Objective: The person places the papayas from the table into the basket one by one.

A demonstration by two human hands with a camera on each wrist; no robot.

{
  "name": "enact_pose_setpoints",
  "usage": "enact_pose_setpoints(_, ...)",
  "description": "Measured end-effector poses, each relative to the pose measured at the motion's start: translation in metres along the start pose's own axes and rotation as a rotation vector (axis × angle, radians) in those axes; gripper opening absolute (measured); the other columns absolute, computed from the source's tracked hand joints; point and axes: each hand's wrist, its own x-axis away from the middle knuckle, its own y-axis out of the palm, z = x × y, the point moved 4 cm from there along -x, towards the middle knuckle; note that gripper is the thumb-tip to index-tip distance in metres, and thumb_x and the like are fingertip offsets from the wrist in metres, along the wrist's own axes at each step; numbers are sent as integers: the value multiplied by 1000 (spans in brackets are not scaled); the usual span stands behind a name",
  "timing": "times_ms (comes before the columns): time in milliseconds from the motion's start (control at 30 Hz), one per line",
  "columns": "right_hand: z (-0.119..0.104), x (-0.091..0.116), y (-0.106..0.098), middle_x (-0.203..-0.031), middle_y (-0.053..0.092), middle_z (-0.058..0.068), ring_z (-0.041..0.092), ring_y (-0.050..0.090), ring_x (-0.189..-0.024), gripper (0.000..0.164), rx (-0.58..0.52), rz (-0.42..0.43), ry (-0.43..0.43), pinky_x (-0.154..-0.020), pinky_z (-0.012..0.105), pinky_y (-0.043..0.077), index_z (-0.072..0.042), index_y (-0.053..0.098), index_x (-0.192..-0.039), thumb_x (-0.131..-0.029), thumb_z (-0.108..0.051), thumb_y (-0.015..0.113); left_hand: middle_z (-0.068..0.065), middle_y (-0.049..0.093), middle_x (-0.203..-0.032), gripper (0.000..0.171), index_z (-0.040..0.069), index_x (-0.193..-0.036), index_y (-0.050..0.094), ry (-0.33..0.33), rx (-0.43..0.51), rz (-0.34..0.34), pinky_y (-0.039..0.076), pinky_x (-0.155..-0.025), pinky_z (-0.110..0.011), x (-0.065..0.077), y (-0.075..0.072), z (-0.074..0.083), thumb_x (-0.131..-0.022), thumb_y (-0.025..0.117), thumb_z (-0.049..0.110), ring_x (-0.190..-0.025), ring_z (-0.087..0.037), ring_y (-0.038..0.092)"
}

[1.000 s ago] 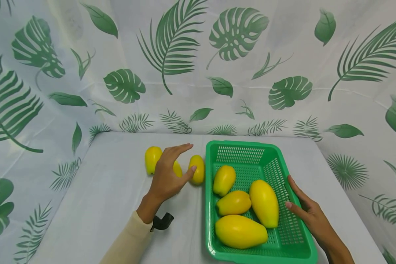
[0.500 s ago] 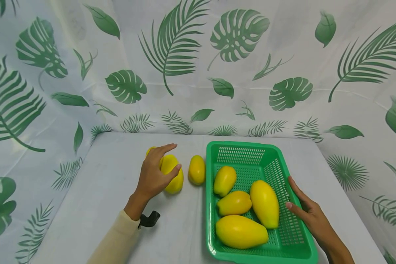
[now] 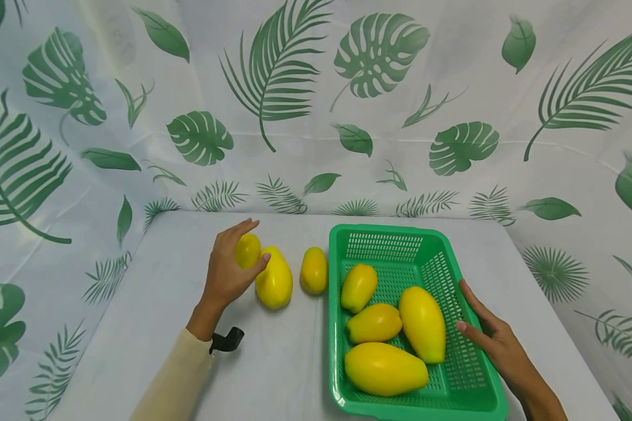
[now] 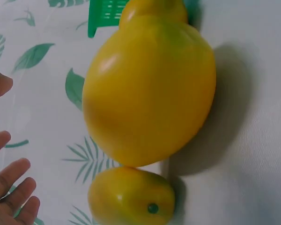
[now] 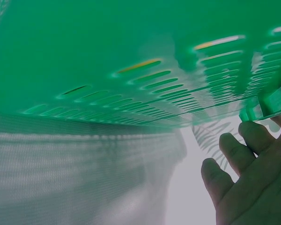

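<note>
My left hand (image 3: 224, 269), thumb and fingers spread apart, hovers at the left by a small yellow papaya (image 3: 248, 250) and partly covers it. Beside that lies a larger yellow papaya (image 3: 274, 279), and another small papaya (image 3: 314, 271) sits nearer the basket. In the left wrist view the fingers (image 4: 19, 187) stay apart from the fruit. At the right, my right hand (image 3: 497, 345) grips the side rim of the green plastic basket (image 3: 333, 327), thumb over the rim and fingers outside. Inside the basket lie several papayas, including a large papaya (image 3: 385, 369) at the near end.
A white cloth (image 3: 137, 327) covers the table. Behind and at the sides hangs a white curtain (image 3: 295, 164) printed with green leaves. A black wrist strap mount (image 3: 229, 339) sticks out from the left wrist.
My left hand has moved left, away from the papaya beside the basket, past the large papaya to the far-left small one. My right hand stays on the basket rim.
</note>
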Motion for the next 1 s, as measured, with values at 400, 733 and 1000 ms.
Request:
enact_pose_setpoints(400, -1, 0, 0, -181, 7, -5, -20, 17, -151, 74, -10, -8, 2, -105, 0, 33, -29, 13, -172, -111, -10, 52, -12, 54, -161, 69, 21, -151, 60, -135, 23, -39, 33, -120, -68, -4, 3, -32, -88, 84, 33, -147, -38, 45)
enact_pose_setpoints(733, 0, 1, -1, -181, 6, -4, -21, 18, -150, 75, -16, -2, 1, -104, 0, 33, -28, 13, -172, -111, -10, 52, -9, 48, -165, 66, 24, -152, 58, -218, 72, -93, 27, -124, -69, -4, 12, -46, -91, 81, 34, -151, -39, 41)
enact_pose_setpoints(1000, 0, 1, 0, -181, 8, -5, -23, 20, -148, 75, -16, 5, 3, -103, -1, 34, -28, 14, -172, -111, -10, 52, -10, 51, -163, 65, 22, -153, 57, -255, 68, -110, 32, -124, -64, -5, 17, -55, -93, 78, 36, -149, -38, 44)
